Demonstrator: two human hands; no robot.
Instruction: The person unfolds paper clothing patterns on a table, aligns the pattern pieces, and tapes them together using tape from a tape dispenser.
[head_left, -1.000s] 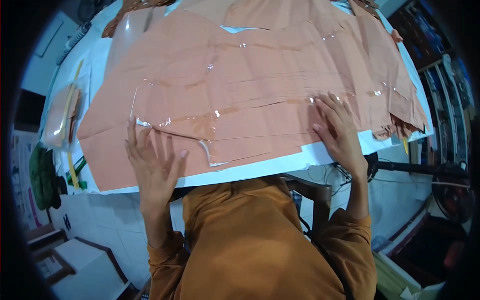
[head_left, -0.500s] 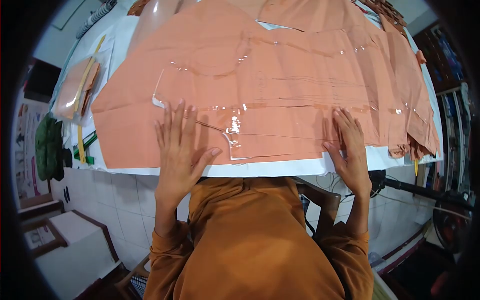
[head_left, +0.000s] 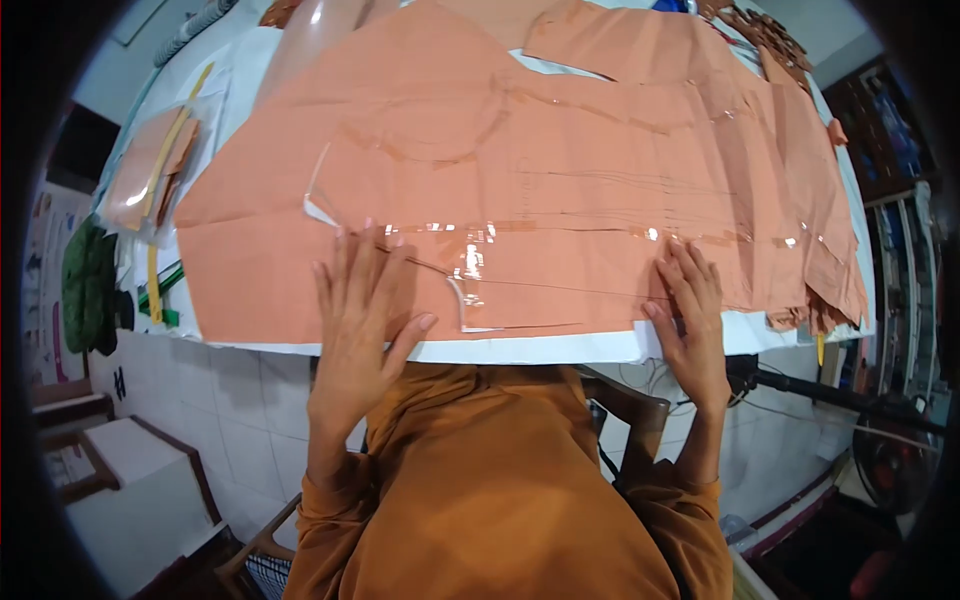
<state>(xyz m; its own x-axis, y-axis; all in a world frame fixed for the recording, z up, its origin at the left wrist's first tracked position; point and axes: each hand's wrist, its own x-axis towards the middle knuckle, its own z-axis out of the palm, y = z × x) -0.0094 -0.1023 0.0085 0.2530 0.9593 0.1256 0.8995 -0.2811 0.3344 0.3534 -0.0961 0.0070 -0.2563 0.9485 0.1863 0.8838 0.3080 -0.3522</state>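
The sheet (head_left: 575, 200) lies on the table (head_left: 520, 350), right of the packet (head_left: 138, 190).

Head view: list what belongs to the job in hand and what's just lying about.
Seemingly part of the job: left hand and right hand, both on the orange sheet; clear tape on it; white cover beneath.

Seemingly just lying about: plastic packet, yellow strip, green bundle, fan.

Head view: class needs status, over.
Left hand, right hand: palm-down on peach sheet. Sheet spread, tape strips across it. No loose object between hands.
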